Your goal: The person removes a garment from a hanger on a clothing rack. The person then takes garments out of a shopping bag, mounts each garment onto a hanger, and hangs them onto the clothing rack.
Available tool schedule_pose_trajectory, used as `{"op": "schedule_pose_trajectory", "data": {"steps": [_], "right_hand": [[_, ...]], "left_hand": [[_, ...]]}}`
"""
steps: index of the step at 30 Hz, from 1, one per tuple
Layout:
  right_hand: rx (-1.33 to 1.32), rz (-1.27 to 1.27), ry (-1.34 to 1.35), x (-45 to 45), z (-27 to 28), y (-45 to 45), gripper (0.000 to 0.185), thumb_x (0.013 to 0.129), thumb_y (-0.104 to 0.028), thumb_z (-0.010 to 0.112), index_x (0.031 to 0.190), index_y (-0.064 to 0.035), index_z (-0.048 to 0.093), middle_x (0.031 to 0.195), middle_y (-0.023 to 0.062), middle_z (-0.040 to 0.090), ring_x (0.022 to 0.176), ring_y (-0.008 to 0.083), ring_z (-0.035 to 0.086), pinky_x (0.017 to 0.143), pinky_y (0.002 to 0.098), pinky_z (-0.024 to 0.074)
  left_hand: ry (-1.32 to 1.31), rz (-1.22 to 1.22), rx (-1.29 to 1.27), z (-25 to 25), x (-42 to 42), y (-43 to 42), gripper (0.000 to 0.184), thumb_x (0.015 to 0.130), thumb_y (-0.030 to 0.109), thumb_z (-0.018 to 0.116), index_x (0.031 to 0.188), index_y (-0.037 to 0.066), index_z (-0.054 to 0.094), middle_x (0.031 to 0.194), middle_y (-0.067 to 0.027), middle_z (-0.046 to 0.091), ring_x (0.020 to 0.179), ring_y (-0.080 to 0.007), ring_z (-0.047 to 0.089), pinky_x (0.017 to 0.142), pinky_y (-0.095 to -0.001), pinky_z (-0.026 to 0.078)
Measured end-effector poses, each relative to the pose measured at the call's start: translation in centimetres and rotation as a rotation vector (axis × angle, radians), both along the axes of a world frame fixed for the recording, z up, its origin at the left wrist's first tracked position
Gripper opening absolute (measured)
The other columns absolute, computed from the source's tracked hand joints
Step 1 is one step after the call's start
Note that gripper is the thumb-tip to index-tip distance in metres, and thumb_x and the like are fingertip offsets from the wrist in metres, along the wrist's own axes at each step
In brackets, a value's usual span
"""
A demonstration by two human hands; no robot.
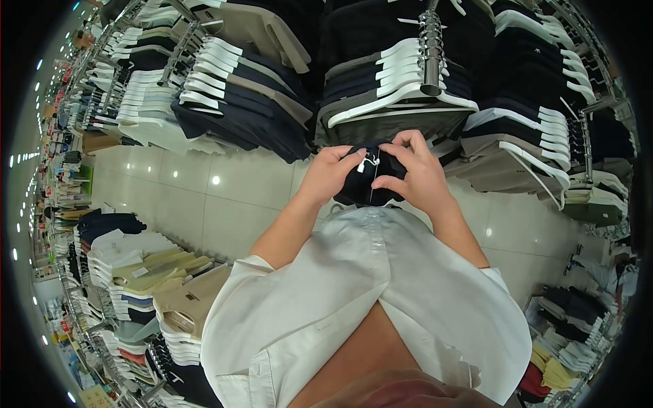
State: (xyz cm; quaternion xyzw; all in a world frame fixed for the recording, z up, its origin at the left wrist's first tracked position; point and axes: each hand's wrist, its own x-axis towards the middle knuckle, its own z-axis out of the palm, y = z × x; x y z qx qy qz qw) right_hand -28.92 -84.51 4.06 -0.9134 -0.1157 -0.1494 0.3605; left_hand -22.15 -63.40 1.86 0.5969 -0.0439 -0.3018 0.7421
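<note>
Black cloth: held between the two hands, in front of the white shirt (pixel 306 292); the black cloth (pixel 355 189) is taken as the clock's centre.
White cord: the white cord (pixel 368 162) is seen on its upper part, between the fingertips.
Left hand: the left hand (pixel 325 175) is set at 9 o'clock, its thumb and fingers closed on the cloth edge.
Right hand: at 3 o'clock, the right hand (pixel 420 171) is laid with thumb and forefinger parted; its grip cannot be told.
Edges: hangers (pixel 408 95) are crowded near 12 o'clock.
Open room: floor (pixel 180 194) is shown at 9 and 4 o'clock.
</note>
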Motion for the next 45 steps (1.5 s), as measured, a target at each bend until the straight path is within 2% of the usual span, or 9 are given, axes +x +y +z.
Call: {"op": "schedule_pose_trajectory", "data": {"steps": [5, 8, 11, 20, 23, 26, 41, 44, 45], "right_hand": [[0.008, 0.02, -0.025, -0.6, 0.6, -0.1, 0.06, 0.067, -0.047, 0.094, 0.111, -0.0102, 0.074, 0.117, 0.0046, 0.055, 0.084, 0.0252, 0.066, 0.069, 0.0401, 0.0552], [0.011, 0.024, 0.085, -1.0, 0.9, -0.3, 0.051, 0.07, -0.045, 0.093, 0.104, -0.0113, 0.074, 0.118, 0.0044, 0.055, 0.083, 0.0244, 0.066, 0.069, 0.0407, 0.0544], [-0.016, 0.05, 0.11, -1.0, 0.6, -0.4, 0.041, 0.074, -0.042, 0.092, 0.097, -0.0121, 0.076, 0.118, 0.0042, 0.056, 0.081, 0.0237, 0.065, 0.068, 0.0399, 0.0539], [0.008, 0.061, 0.082, -1.8, 0.4, -0.3, 0.022, 0.085, -0.033, 0.084, 0.091, -0.0128, 0.077, 0.113, 0.0033, 0.059, 0.079, 0.0219, 0.064, 0.067, 0.0379, 0.0541], [-0.019, 0.069, 0.053, -1.8, 0.2, -0.2, 0.02, 0.087, -0.032, 0.083, 0.09, -0.0134, 0.077, 0.113, 0.0032, 0.058, 0.079, 0.0213, 0.065, 0.067, 0.0379, 0.0544], [-0.038, 0.072, 0.04, -1.8, 0.2, 0.0, 0.019, 0.087, -0.031, 0.083, 0.088, -0.0135, 0.076, 0.113, 0.0034, 0.057, 0.078, 0.0213, 0.065, 0.067, 0.0385, 0.0549], [-0.141, 0.133, 0.072, -0.9, 0.0, 0.0, 0.017, 0.086, -0.028, 0.083, 0.088, -0.0138, 0.074, 0.117, 0.006, 0.059, 0.076, 0.0259, 0.068, 0.066, 0.0419, 0.0554], [-0.095, 0.114, 0.06, -0.7, 0.1, 0.0, 0.015, 0.087, -0.026, 0.083, 0.089, -0.0137, 0.075, 0.116, 0.0053, 0.058, 0.075, 0.0242, 0.068, 0.065, 0.0403, 0.0548], [-0.072, 0.093, 0.039, -0.7, 0.0, 0.0, 0.016, 0.086, -0.025, 0.084, 0.088, -0.0127, 0.075, 0.114, 0.0047, 0.058, 0.073, 0.0226, 0.064, 0.064, 0.0387, 0.0527]], "left_hand": [[-0.077, -0.054, 0.073, -1.5, 0.0, 0.4, 0.039, 0.105, 0.03, 0.067, 0.078, 0.003, 0.07, 0.068, 0.007, 0.061, 0.062, -0.0023, 0.05, 0.056, -0.0233, 0.04], [-0.142, -0.057, 0.097, -1.0, -0.5, 0.2, 0.04, 0.106, 0.03, 0.067, 0.077, 0.003, 0.07, 0.067, 0.0068, 0.061, 0.063, -0.0023, 0.049, 0.056, -0.024, 0.04], [-0.145, -0.107, 0.074, -1.1, -0.5, 0.5, 0.031, 0.107, 0.025, 0.065, 0.091, 0.002, 0.076, 0.08, 0.0042, 0.071, 0.07, -0.0016, 0.058, 0.062, -0.0224, 0.045], [-0.244, -0.119, 0.095, -1.2, -0.7, 0.3, 0.029, 0.109, 0.024, 0.063, 0.099, 0.0, 0.077, 0.085, 0.0033, 0.072, 0.075, -0.0025, 0.06, 0.067, -0.0227, 0.049], [-0.318, -0.097, 0.116, -1.3, -0.7, 0.0, 0.029, 0.109, 0.024, 0.062, 0.1, 0.0, 0.076, 0.086, 0.0031, 0.072, 0.076, -0.0026, 0.06, 0.068, -0.0227, 0.049], [-0.286, -0.063, 0.104, -0.5, -0.9, -0.2, 0.035, 0.108, 0.031, 0.064, 0.097, 0.0, 0.075, 0.08, 0.0014, 0.069, 0.072, -0.0063, 0.056, 0.066, -0.0276, 0.048], [-0.275, 0.012, 0.113, -0.7, -0.2, -0.7, 0.036, 0.109, 0.031, 0.062, 0.094, 0.0, 0.073, 0.075, 0.0029, 0.067, 0.07, -0.0052, 0.053, 0.065, -0.0272, 0.047], [-0.315, -0.031, 0.165, -1.7, 0.6, -0.4, 0.035, 0.108, 0.031, 0.063, 0.095, 0.0, 0.073, 0.074, 0.0018, 0.067, 0.069, -0.0058, 0.054, 0.064, -0.0281, 0.047], [-0.31, -0.06, 0.182, -1.5, 0.7, -0.2, 0.035, 0.108, 0.031, 0.064, 0.095, 0.0, 0.074, 0.073, 0.0015, 0.066, 0.068, -0.006, 0.053, 0.063, -0.0285, 0.047]]}}
